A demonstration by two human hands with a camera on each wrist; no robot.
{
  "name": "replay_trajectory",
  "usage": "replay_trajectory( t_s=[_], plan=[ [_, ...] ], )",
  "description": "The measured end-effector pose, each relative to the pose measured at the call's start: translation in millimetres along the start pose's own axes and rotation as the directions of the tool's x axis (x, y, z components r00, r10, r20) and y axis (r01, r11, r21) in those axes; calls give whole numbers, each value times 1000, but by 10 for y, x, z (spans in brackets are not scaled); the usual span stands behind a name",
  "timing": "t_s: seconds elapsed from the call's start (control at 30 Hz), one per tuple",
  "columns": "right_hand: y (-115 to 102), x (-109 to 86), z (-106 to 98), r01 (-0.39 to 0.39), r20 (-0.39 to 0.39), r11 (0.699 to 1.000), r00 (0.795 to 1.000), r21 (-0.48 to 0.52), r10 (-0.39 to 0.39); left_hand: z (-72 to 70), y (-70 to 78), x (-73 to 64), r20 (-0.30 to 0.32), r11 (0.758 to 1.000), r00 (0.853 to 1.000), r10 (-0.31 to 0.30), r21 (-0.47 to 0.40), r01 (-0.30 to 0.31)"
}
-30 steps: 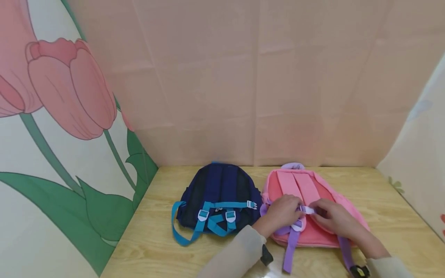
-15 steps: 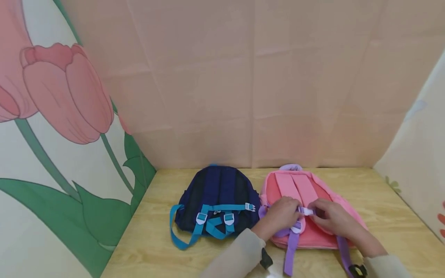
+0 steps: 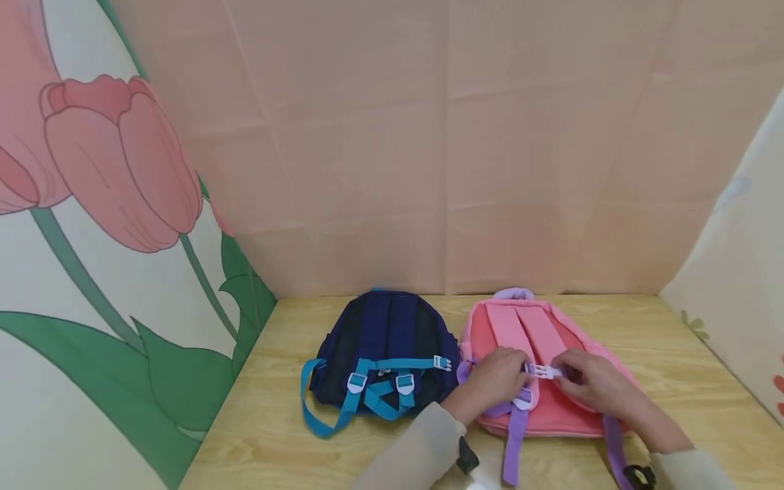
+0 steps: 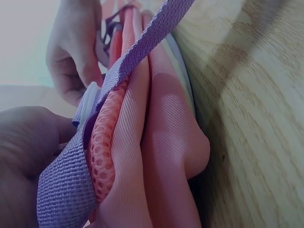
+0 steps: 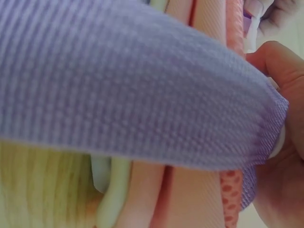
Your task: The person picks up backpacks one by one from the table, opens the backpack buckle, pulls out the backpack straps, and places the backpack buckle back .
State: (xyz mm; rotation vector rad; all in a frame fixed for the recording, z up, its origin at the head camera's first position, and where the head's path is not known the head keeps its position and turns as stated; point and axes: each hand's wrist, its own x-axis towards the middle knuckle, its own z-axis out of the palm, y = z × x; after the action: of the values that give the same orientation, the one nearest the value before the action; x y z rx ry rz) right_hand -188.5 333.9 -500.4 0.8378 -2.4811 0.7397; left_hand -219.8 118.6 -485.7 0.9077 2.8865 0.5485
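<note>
A pink backpack [image 3: 566,418] lies back side up on the table, with purple webbing straps [image 3: 514,442] and a white side-release buckle [image 3: 543,371] over its middle. My left hand [image 3: 499,374] pinches the buckle's left end and my right hand [image 3: 594,384] its right end; white prongs show between them. In the left wrist view, my left hand [image 4: 23,152] is beside a purple strap [image 4: 69,180], the other hand beyond it. A wide purple strap [image 5: 118,85] covers much of the right wrist view, hiding part of my right hand [image 5: 285,185].
A navy backpack [image 3: 392,323] lies just left of the pink one, with blue straps [image 3: 352,401] and a white buckle piece [image 3: 442,363]. Both are on a wooden table [image 3: 263,408]. A pinkish backdrop [image 3: 367,170] stands behind, with a tulip-printed panel [image 3: 122,170] at left.
My right hand has shifted slightly right, away from the left. More of the white buckle now shows between the fingers, including its prongs. The left hand and both backpacks stay nearly in place.
</note>
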Motion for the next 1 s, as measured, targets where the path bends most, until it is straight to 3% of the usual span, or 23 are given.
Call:
replay_trajectory(
  t_s=[0.37, 0.6, 0.73, 1.0],
  plan=[
    [26, 15, -55, 31, 50, 999, 998, -20, -30, -33, -20, -21, 10, 999, 1000, 3, -48, -2],
    [-54, 78, -113, -82, 120, 997, 989, 4, 81, -36, -57, -30, -16, 999, 999, 28, -45, -29],
    [-130, 126, -129, -126, 110, 991, 987, 40, 121, -37, -70, -14, -39, 997, 998, 45, -58, -47],
    [-208, 137, -30, -78, 52, 996, 996, 46, 76, -10, -78, -7, -43, 996, 997, 59, -61, -61]
  ],
)
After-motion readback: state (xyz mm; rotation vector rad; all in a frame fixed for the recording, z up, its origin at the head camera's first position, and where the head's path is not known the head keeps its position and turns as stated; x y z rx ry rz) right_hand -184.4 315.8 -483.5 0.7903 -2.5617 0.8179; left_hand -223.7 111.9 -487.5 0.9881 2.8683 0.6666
